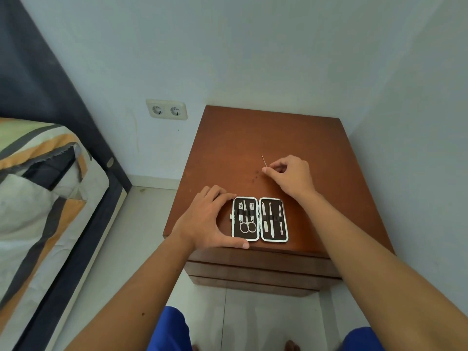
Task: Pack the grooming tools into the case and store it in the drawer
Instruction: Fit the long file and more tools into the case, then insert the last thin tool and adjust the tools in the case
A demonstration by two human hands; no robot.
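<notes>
An open grooming case point(260, 219) with a dark lining and white rim lies flat near the front edge of a brown wooden nightstand point(268, 138). Its left half holds scissors point(247, 221) and clippers under a strap; its right half holds three slim metal tools point(271, 217). My left hand point(210, 219) rests against the case's left side, fingers curved around its edge. Behind the case, my right hand point(288, 173) pinches a thin metal pin-like tool point(264, 161) that points up and away from me.
The nightstand's drawer fronts point(258, 272) sit shut below the top. Small dark specks point(255, 176) dot the top near my right hand. A bed with a striped cover point(38, 198) stands at the left, a wall socket point(167, 109) behind. The wall is close on the right.
</notes>
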